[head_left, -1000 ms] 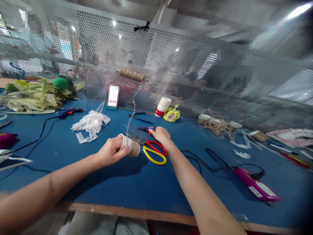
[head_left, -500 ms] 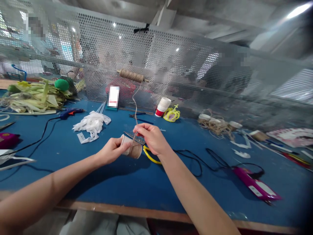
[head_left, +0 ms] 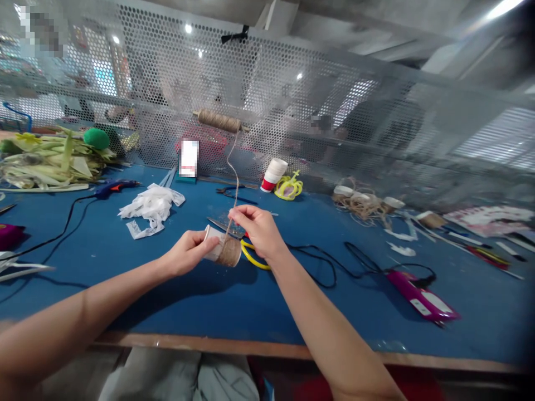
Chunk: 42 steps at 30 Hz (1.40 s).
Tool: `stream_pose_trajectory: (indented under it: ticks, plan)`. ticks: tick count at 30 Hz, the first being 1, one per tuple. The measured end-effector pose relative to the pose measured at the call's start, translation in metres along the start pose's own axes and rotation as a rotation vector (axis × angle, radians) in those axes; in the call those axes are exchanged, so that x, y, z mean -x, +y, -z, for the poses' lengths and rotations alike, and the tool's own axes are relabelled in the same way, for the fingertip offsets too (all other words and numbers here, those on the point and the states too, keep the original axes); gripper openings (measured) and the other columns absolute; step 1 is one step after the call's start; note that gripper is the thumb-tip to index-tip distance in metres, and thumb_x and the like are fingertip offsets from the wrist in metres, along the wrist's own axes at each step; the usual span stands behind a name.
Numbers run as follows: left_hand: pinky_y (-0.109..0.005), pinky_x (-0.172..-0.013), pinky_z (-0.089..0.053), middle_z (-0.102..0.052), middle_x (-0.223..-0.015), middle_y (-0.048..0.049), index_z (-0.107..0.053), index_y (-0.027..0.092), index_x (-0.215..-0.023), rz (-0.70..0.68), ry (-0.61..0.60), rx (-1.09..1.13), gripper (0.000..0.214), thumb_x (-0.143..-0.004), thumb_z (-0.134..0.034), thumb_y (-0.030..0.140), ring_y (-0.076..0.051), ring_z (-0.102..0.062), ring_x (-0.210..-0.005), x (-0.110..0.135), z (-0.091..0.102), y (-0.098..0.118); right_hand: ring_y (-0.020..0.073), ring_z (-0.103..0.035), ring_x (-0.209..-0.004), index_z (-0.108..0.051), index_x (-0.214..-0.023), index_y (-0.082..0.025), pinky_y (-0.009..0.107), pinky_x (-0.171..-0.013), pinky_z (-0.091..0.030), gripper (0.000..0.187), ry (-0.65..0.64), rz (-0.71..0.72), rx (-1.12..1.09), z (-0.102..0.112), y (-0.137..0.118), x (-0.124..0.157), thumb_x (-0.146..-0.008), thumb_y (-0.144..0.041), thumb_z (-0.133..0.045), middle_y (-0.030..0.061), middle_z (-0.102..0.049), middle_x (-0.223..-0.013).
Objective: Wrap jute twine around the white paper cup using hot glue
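Note:
My left hand [head_left: 186,253] grips a small paper cup [head_left: 222,252] lying sideways above the blue table [head_left: 175,303]; the cup's lower part is wound with brown twine. My right hand [head_left: 256,229] pinches the twine strand [head_left: 234,172] just above the cup. The strand runs up to a twine spool [head_left: 218,120] hung on the perforated metal screen. Scissors with a yellow and red handle [head_left: 249,254] lie on the table, partly hidden behind my right hand.
White lace scraps [head_left: 149,206] and a blue glue gun [head_left: 112,188] lie at the left. A stack of paper cups [head_left: 273,174] and a yellow ring [head_left: 288,189] stand at the back. A purple tool [head_left: 420,295] with a black cable lies at the right. Dry leaves [head_left: 45,161] are piled far left.
My right hand came off the table by the scissors, took hold of the twine strand and now holds it above the cup. My left hand kept the cup in place.

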<state>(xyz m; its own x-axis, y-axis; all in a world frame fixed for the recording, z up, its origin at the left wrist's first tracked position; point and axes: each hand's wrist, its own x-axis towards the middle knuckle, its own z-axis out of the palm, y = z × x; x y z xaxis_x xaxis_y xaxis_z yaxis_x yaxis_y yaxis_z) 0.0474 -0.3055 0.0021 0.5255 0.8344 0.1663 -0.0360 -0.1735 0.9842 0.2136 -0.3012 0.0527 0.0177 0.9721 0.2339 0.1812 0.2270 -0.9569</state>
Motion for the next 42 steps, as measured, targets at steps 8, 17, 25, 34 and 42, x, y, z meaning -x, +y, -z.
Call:
stream_pose_trajectory:
  ticks: [8,17,25,34,42]
  plan:
    - [-0.022,-0.057,-0.036,-0.049,-0.065,-0.0014,-0.06,0.009,-0.072,-0.146,-0.053,-0.048,0.047,-0.08,-0.049,0.054,-0.011,-0.041,-0.061,0.004,0.001,0.003,0.0125,-0.054,-0.065,-0.064,-0.068,-0.016,0.028,-0.067,-0.042,0.022,-0.044,-0.018,0.02,-0.002,0.009,0.0,-0.065,-0.038,-0.066,0.0005,-0.064,-0.066]
    - [-0.023,-0.056,-0.035,-0.047,-0.063,-0.0011,-0.054,0.011,-0.062,-0.333,-0.031,-0.221,0.04,-0.087,-0.042,0.04,-0.01,-0.037,-0.057,0.007,0.002,0.007,0.0106,-0.05,-0.061,-0.064,-0.065,-0.016,0.027,-0.064,-0.037,0.022,-0.107,-0.079,-0.026,-0.005,0.017,0.003,-0.065,-0.037,-0.067,-0.0005,-0.06,-0.065]
    - [-0.024,-0.056,-0.036,-0.05,-0.062,-0.002,-0.055,0.012,-0.06,-0.365,0.004,-0.263,0.044,-0.086,-0.041,0.044,-0.01,-0.039,-0.056,0.007,0.001,0.008,0.0099,-0.047,-0.059,-0.062,-0.064,-0.015,0.026,-0.06,-0.035,0.023,-0.127,-0.156,-0.078,-0.005,0.018,0.006,-0.063,-0.037,-0.069,-0.0008,-0.058,-0.064]
    - [-0.023,-0.055,-0.035,-0.046,-0.059,-0.0003,-0.05,0.013,-0.059,-0.433,-0.013,-0.277,0.042,-0.089,-0.038,0.04,-0.009,-0.036,-0.055,0.007,0.001,0.008,0.0114,-0.049,-0.063,-0.063,-0.066,-0.016,0.027,-0.065,-0.037,0.021,-0.071,-0.061,-0.011,-0.002,0.013,0.005,-0.067,-0.037,-0.066,-0.0004,-0.059,-0.066]
    - [-0.024,-0.055,-0.035,-0.047,-0.059,-0.001,-0.051,0.012,-0.056,-0.439,0.013,-0.247,0.042,-0.088,-0.041,0.039,-0.01,-0.039,-0.055,0.008,0.001,0.009,0.01,-0.047,-0.057,-0.061,-0.064,-0.015,0.025,-0.058,-0.036,0.025,-0.183,-0.181,-0.022,-0.005,0.019,0.005,-0.065,-0.039,-0.068,-0.0013,-0.057,-0.061]
